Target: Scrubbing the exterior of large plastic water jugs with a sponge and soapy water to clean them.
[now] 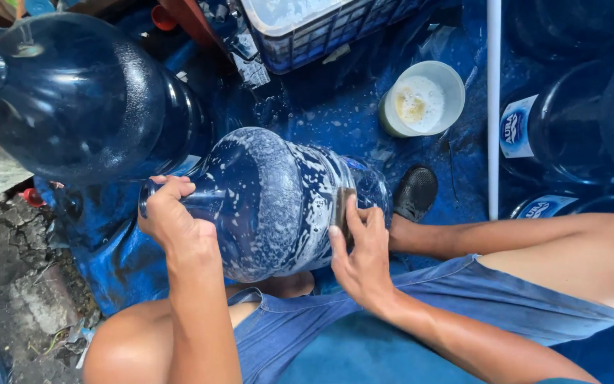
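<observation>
A large blue water jug (278,199) lies on its side across my lap, streaked with white soap suds. My left hand (172,217) grips its neck at the left end. My right hand (360,249) presses a dark scrubbing pad (342,210) against the jug's soapy side near its base. My knees and blue shorts (421,313) frame the jug from below.
Another big blue jug (79,99) stands at upper left. More blue jugs with labels (570,128) sit at right behind a white pipe (493,107). A white bowl of soapy liquid (422,99) rests on the wet blue tarp beside a black shoe (415,192). A white crate (314,25) is above.
</observation>
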